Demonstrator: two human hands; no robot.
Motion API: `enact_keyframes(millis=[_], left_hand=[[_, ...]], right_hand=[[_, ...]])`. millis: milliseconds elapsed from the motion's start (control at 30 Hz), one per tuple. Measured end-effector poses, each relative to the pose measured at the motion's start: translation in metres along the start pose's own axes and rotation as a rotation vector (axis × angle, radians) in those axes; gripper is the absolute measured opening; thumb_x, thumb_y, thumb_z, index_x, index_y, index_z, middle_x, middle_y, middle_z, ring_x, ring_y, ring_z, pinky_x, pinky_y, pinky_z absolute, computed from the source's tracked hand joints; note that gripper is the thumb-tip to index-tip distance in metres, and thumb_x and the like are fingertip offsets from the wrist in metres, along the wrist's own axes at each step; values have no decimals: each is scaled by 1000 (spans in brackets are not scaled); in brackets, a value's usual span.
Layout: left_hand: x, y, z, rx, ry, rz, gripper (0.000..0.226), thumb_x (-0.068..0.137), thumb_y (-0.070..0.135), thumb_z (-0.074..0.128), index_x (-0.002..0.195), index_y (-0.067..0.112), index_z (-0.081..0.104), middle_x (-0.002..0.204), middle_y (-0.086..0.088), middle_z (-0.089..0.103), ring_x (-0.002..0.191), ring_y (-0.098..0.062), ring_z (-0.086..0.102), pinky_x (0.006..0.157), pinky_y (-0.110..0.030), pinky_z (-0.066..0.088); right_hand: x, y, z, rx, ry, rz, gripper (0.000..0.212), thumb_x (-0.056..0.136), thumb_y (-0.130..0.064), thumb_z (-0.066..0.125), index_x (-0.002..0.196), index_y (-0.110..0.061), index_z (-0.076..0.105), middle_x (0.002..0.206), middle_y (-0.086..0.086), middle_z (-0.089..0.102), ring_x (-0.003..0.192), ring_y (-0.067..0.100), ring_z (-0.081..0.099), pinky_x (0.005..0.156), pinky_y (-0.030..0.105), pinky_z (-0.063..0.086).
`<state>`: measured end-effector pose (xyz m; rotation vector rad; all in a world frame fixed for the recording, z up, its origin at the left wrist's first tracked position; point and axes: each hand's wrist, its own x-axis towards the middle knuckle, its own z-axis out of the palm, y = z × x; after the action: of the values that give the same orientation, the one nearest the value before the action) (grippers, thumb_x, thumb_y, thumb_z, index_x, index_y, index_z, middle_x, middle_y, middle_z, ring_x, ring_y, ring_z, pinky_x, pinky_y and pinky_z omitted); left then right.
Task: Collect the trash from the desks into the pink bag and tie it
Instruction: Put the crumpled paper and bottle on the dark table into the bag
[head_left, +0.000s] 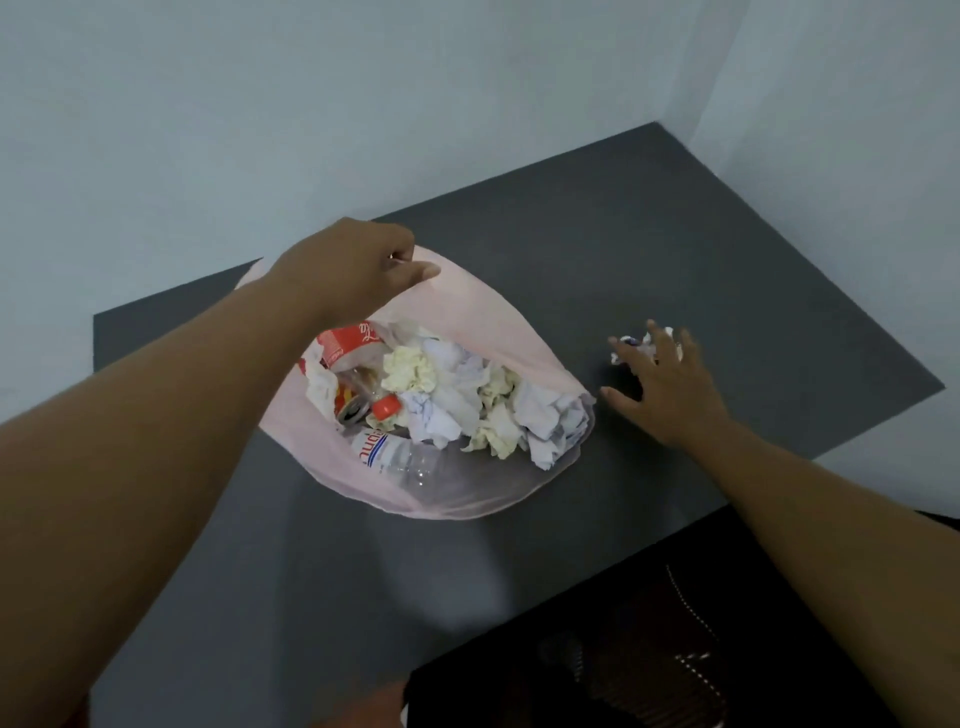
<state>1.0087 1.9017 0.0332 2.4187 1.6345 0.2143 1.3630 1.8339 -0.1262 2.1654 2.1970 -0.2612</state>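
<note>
Left forearm (156, 441) nearest, from 8 o'clock; left hand (353, 270) pinches the bag (493, 312) rim at 11, mouth open, trash (447, 395) inside. Bag sits centre of desk (675, 223). Wad (644, 347) at its 3 o'clock; right hand (670, 395) over it, fingers spread. Best: close fully round wad, keep rim high.

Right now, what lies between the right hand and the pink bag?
Nothing: in the head view only bare grey desk separates the right hand from the pink bag.

One wide-angle camera, worn on the person's head, looks forward and steeply down — close over the grey desk (675, 234) — toward the pale wall corner (701, 62). The desk fills the middle of the frame.
</note>
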Motion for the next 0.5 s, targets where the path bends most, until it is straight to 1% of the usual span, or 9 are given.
enact_keyframes(millis=[67, 133, 167, 200, 267, 333, 400, 433, 500], left_hand=[[0, 1, 2, 9, 1, -19, 42, 97, 51, 51, 67, 23, 41, 64, 1, 49, 56, -14, 42, 53, -28, 28], [1, 3, 1, 17, -3, -35, 41, 97, 51, 51, 67, 24, 41, 64, 1, 49, 56, -14, 42, 53, -28, 28], [2, 3, -1, 23, -7, -47, 41, 97, 51, 51, 67, 25, 41, 65, 1, 49, 57, -13, 42, 53, -28, 28], [4, 3, -3, 30, -12, -58, 40, 97, 51, 51, 68, 26, 41, 66, 2, 50, 58, -13, 42, 54, -28, 28], [7, 4, -8, 44, -13, -76, 38, 97, 52, 50, 69, 29, 40, 68, 4, 50, 60, -11, 44, 55, -28, 30], [9, 3, -12, 54, 0, -84, 37, 97, 53, 49, 70, 30, 40, 69, 6, 50, 61, -10, 45, 56, -28, 31], [10, 1, -14, 61, 5, -89, 37, 96, 56, 48, 72, 29, 43, 71, 6, 51, 63, -10, 46, 56, -28, 31], [10, -1, -15, 61, 3, -91, 37, 96, 57, 48, 75, 27, 46, 72, 6, 51, 64, -10, 47, 57, -28, 32], [7, -5, -17, 56, -5, -99, 39, 94, 60, 49, 83, 23, 53, 74, 7, 53, 67, -10, 49, 59, -28, 34]], right_hand=[[-3, 0, 6, -75, 10, -24, 44, 87, -46, 60, 119, -16, 55, 140, 20, 40, 119, 44, 42, 96, 51, 43], [-12, 1, 11, -155, 110, -137, 24, 82, -21, 70, 95, -4, 59, 107, 23, 54, 89, 40, 53, 76, 45, 47], [-15, 3, 10, -141, 166, -194, 19, 78, -11, 72, 86, -2, 58, 94, 22, 54, 80, 38, 54, 68, 43, 47], [-19, 3, 5, -85, 150, -205, 14, 79, -8, 69, 84, -2, 57, 89, 20, 50, 78, 36, 53, 64, 42, 45], [-24, -1, -2, 79, 105, -148, 7, 88, -11, 56, 90, -6, 53, 94, 16, 45, 86, 34, 50, 69, 39, 40], [-35, -17, -10, 221, 103, -173, 4, 89, -11, 53, 87, -9, 51, 94, 15, 44, 85, 31, 48, 70, 38, 39], [-52, -49, -26, 334, 149, -320, 9, 89, -13, 51, 80, -13, 48, 90, 12, 45, 78, 21, 44, 68, 31, 38], [-63, -68, -37, 391, 194, -438, 12, 88, -12, 49, 77, -13, 47, 87, 9, 45, 76, 16, 40, 67, 24, 35], [-78, -109, -54, 484, 354, -693, 15, 85, -6, 50, 72, -11, 42, 82, 3, 41, 71, 12, 34, 65, 15, 29]])
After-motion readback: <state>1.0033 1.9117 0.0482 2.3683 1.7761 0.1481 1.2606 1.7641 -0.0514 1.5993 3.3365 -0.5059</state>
